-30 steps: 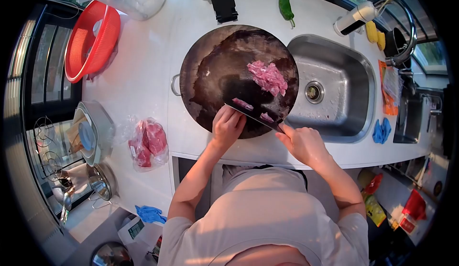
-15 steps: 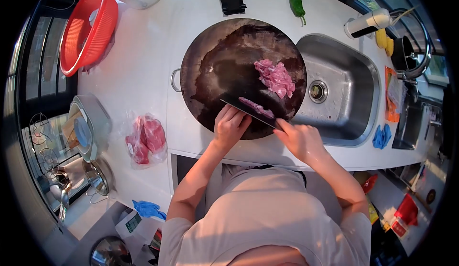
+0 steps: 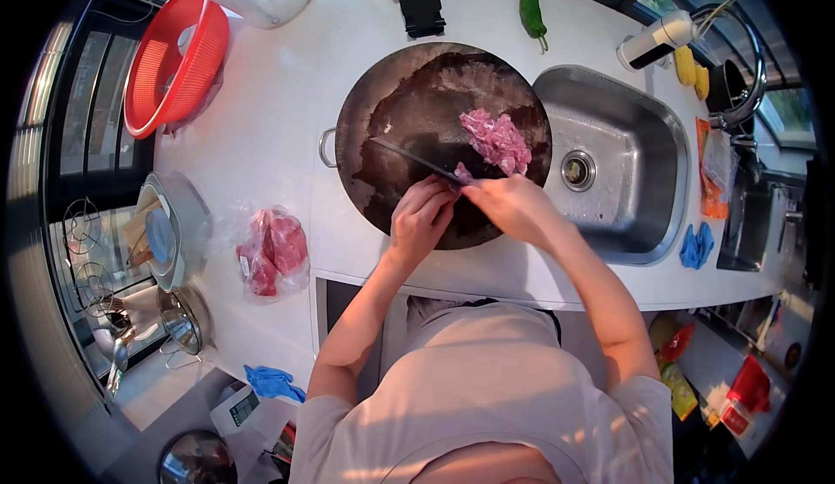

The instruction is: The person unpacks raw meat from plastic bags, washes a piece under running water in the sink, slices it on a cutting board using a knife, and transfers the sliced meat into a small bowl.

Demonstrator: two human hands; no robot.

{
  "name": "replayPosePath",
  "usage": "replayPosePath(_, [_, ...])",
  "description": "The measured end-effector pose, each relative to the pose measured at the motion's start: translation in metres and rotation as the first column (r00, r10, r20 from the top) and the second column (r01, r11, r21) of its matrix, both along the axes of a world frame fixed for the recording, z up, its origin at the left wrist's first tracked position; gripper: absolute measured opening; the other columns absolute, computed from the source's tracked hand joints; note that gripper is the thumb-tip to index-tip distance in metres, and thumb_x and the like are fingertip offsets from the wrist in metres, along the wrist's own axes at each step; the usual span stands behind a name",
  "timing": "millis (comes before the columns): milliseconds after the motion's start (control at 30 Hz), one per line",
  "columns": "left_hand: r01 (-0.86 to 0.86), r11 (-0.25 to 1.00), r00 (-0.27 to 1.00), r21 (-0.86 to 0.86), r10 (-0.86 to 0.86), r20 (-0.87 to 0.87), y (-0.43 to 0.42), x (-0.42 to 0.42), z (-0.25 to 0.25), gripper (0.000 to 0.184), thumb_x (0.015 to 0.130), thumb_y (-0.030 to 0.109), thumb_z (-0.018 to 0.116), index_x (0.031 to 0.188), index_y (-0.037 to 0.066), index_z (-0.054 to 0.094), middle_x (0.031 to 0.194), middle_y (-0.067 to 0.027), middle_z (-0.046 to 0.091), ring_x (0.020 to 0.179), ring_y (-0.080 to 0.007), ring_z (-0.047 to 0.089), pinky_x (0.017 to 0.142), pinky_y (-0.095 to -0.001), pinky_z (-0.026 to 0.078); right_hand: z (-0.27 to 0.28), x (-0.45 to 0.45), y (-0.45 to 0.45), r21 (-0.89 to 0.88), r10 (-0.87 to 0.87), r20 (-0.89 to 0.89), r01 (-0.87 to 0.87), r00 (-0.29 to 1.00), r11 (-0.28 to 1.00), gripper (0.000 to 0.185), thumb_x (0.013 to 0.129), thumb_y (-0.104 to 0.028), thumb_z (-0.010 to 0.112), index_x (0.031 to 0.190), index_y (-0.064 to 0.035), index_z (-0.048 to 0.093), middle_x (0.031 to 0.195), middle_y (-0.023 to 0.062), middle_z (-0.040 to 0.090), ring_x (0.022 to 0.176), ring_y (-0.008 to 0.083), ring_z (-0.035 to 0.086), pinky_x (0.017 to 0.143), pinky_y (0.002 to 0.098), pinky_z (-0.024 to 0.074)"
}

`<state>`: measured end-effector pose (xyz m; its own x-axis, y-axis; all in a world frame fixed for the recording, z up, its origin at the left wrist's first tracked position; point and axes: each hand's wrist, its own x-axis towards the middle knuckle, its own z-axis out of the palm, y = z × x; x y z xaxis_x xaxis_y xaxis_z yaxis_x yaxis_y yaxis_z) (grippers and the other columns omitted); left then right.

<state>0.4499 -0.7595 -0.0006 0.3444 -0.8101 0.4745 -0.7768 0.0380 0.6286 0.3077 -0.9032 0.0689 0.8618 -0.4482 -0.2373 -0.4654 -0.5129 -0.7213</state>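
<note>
A round dark cutting board [image 3: 374, 110] lies on the white counter, with a pile of sliced pink meat [image 3: 497, 140] on its right part. My right hand [image 3: 513, 206] is closed on the handle of a knife [image 3: 409, 155], whose blade points to the upper left over the board. Close beside it, my left hand [image 3: 421, 216] has its fingers bent together at the board's lower middle. A small piece of meat [image 3: 464, 173] shows at the blade near the fingertips. Whether my left fingers hold some meat is hidden.
Right of the board is a steel sink [image 3: 626, 153]. Bagged meat [image 3: 273, 253] lies at the left, below a red basket [image 3: 178, 62]. A green pepper [image 3: 531, 13] and black stand [image 3: 420, 6] are behind. Blue gloves [image 3: 696, 246] lie right of the sink.
My right hand has moved up and left with the knife, and the blade now reaches farther over the board's left part. The meat strip beside the blade is now mostly hidden.
</note>
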Motion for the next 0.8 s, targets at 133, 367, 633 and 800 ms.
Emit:
replayPosePath(133, [-0.034, 0.997, 0.999, -0.075, 0.036, 0.019, 0.003, -0.003, -0.003, 0.018, 0.074, -0.003, 0.076, 0.091, 0.002, 0.07, 0.098, -0.0085, 0.069, 0.103, -0.0289, 0.067, 0.087, -0.0381, 0.056, 0.017, -0.054, -0.044, 0.401, -0.152, -0.369, 0.304, 0.917, 0.864, 0.051, 0.102, -0.04, 0.051, 0.077, 0.0029, 0.061, 0.057, 0.0149, 0.049, 0.055, 0.0157, 0.045, 0.057, 0.0381, 0.0422])
replayPosePath(367, [-0.035, 0.996, 0.999, -0.077, 0.037, 0.024, 0.003, -0.004, -0.003, 0.024, 0.072, -0.004, 0.077, 0.094, 0.004, 0.072, 0.099, -0.0081, 0.069, 0.1, -0.0291, 0.067, 0.086, -0.0381, 0.055, 0.014, -0.064, 0.003, -0.166, -0.099, -0.05, 0.09, 0.994, 0.982, 0.041, 0.1, -0.044, 0.052, 0.102, -0.0087, 0.072, 0.066, 0.0195, 0.065, 0.066, 0.041, 0.065, 0.062, 0.0452, 0.0535])
replayPosePath(633, [-0.041, 0.998, 0.999, 0.042, 0.04, 0.029, 0.006, -0.002, -0.003, 0.028, 0.07, -0.001, 0.076, 0.097, 0.001, 0.072, 0.1, -0.0124, 0.069, 0.097, -0.0351, 0.065, 0.084, -0.0397, 0.054, 0.044, -0.066, 0.031, -0.227, -0.005, -0.265, -0.057, 0.964, 0.972, 0.033, 0.099, -0.039, 0.055, 0.104, -0.0081, 0.065, 0.059, 0.0161, 0.064, 0.061, 0.0386, 0.067, 0.057, 0.0502, 0.0532])
replayPosePath(800, [-0.037, 0.996, 0.999, 0.087, 0.035, 0.017, 0.004, -0.001, -0.002, 0.027, 0.07, 0.001, 0.075, 0.097, 0.001, 0.072, 0.099, -0.0123, 0.069, 0.095, -0.0348, 0.065, 0.083, -0.0401, 0.054, 0.03, -0.022, 0.031, -0.183, 0.016, -0.127, -0.039, 0.992, 0.982, 0.031, 0.098, -0.037, 0.056, 0.095, -0.0064, 0.062, 0.059, 0.0163, 0.063, 0.059, 0.0379, 0.066, 0.054, 0.0485, 0.0529])
